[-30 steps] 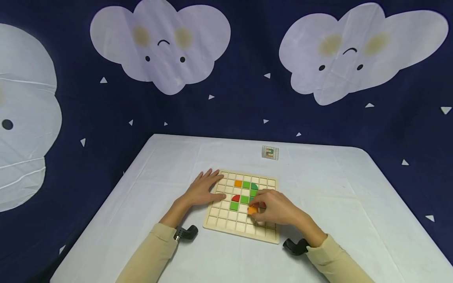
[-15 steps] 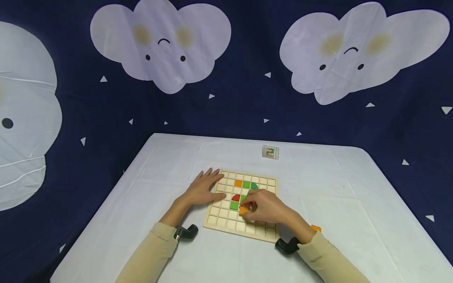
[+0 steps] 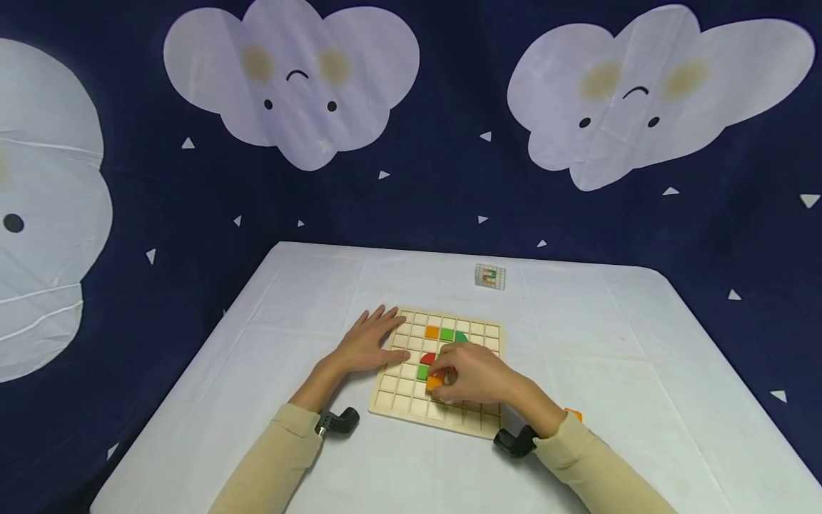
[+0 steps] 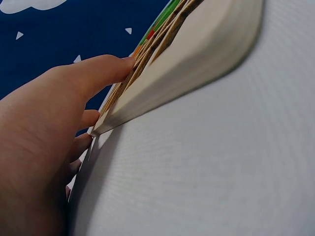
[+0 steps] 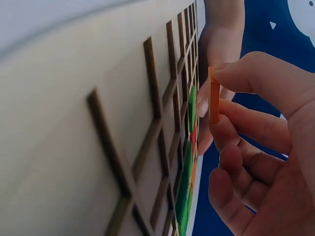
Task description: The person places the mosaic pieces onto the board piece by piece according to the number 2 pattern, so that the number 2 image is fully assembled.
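A square wooden grid board (image 3: 392, 404) lies on the white table, several coloured tiles set in its cells. My left hand (image 3: 365, 344) rests on the board's left edge with straight, spread fingers; in the left wrist view its thumb (image 4: 106, 71) lies over the rim. My right hand (image 3: 478, 373) pinches an orange square tile (image 3: 434, 384) between thumb and fingertips, close over the board, beside a green tile (image 3: 422, 373). In the right wrist view the held orange tile (image 5: 214, 96) stands edge-on, apart from the grid. A red quarter-round tile (image 3: 428, 358) sits just beyond. My right hand hides several cells.
A small card (image 3: 490, 276) with a grid pattern lies at the table's far side. Another orange piece (image 3: 574, 414) shows partly behind the right sleeve on the white table (image 3: 616, 343). A dark blue cloth with clouds hangs behind.
My right hand has moved left across the board with the orange tile, to beside the green tile. The orange piece by the right sleeve has come into view. My left hand stays put.
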Demonstrator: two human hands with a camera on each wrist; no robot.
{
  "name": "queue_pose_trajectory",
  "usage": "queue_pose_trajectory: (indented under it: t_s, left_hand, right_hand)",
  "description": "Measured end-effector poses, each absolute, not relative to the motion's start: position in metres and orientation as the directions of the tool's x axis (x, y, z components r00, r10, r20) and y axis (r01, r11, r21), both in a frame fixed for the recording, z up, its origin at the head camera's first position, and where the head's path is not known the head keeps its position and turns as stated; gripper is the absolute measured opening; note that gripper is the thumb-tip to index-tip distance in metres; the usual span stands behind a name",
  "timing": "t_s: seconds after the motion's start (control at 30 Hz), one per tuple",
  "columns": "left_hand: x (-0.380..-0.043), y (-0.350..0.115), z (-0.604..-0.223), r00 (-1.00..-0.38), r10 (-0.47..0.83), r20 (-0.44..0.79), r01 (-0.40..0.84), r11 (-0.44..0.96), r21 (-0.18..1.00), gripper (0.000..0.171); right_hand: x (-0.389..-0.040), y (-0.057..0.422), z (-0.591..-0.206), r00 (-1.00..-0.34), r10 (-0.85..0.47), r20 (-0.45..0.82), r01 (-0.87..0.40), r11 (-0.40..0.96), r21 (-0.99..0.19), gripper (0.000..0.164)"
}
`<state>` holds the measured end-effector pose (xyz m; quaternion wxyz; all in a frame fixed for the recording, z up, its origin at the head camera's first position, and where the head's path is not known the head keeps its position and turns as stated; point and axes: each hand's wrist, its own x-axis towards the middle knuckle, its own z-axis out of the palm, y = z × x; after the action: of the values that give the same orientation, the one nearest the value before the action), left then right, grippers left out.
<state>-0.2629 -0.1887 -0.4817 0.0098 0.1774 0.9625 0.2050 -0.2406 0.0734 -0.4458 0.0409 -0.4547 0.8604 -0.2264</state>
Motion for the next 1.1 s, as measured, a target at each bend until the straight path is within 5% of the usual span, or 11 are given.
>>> queue_pose_trajectory:
  t_s: [0.53, 1.1]
  left_hand:
    - [-0.264, -0.188, -0.481, -0.938, 0.344, 0.045, 0.334, 0.858, 0.389, 0.082]
    - [-0.264, -0.189, -0.48, -0.934, 0.354, 0.05, 0.346, 0.858, 0.379, 0.084]
  right_hand:
    - [-0.24, 0.058, -0.455, -0.522, -0.838, 0.161, -0.828, 0.453, -0.331, 0.025]
    - [-0.236, 0.059, -0.455, -0.533, -0.832, 0.151, -0.825, 0.472, -0.312, 0.032]
